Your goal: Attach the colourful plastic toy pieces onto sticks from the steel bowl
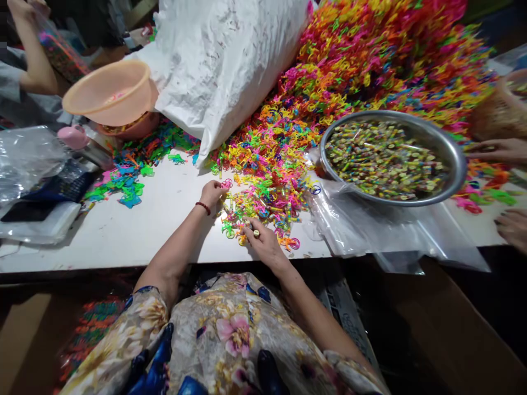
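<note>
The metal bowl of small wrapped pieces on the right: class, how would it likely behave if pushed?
The metal bowl looks nearly full, so probably heavy for its size. It sits on clear plastic bags, so it might slide with them. Its wide, shallow shape suggests tipping is unlikely.

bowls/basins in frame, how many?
3: a metal basin at right on the table, and an upper peach bowl stacked on a lower peach bowl at far left. The heap may hide others.
</note>
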Demonstrator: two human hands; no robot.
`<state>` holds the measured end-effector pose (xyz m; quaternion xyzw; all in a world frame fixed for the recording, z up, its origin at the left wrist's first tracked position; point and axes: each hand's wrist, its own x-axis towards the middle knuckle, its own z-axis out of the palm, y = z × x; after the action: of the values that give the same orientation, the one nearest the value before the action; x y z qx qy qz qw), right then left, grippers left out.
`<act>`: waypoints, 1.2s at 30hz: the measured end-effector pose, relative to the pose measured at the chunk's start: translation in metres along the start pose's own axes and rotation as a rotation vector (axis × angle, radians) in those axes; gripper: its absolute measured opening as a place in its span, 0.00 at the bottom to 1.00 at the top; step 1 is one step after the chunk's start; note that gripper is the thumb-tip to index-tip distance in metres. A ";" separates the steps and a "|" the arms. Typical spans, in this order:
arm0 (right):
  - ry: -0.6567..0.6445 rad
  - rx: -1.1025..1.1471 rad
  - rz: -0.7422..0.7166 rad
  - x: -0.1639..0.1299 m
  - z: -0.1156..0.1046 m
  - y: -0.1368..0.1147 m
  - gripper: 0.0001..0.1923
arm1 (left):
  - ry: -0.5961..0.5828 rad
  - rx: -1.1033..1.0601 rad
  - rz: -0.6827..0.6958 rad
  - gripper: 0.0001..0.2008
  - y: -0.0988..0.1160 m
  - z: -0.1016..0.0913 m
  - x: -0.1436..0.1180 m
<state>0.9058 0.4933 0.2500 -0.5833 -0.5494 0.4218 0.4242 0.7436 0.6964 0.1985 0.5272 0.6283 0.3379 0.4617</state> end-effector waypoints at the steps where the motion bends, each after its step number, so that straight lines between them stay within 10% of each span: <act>1: -0.009 0.045 0.010 -0.001 0.004 -0.001 0.20 | -0.034 0.002 0.001 0.14 0.000 -0.001 0.000; 16: 0.004 0.153 0.002 -0.007 0.006 -0.004 0.23 | -0.222 -0.603 0.120 0.08 0.023 -0.036 -0.064; 24: -0.063 0.059 -0.064 -0.004 0.019 0.006 0.21 | 0.248 -0.144 0.114 0.03 -0.005 -0.034 -0.050; 30: -0.064 0.010 -0.076 -0.013 0.018 0.011 0.21 | 0.215 0.300 0.353 0.07 0.007 -0.036 -0.025; 36: -0.062 0.029 -0.035 -0.020 0.024 0.007 0.20 | 0.037 0.226 0.187 0.16 0.011 -0.019 -0.015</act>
<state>0.8841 0.4738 0.2369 -0.5540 -0.5663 0.4400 0.4228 0.7296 0.6854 0.2188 0.6257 0.6190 0.3160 0.3543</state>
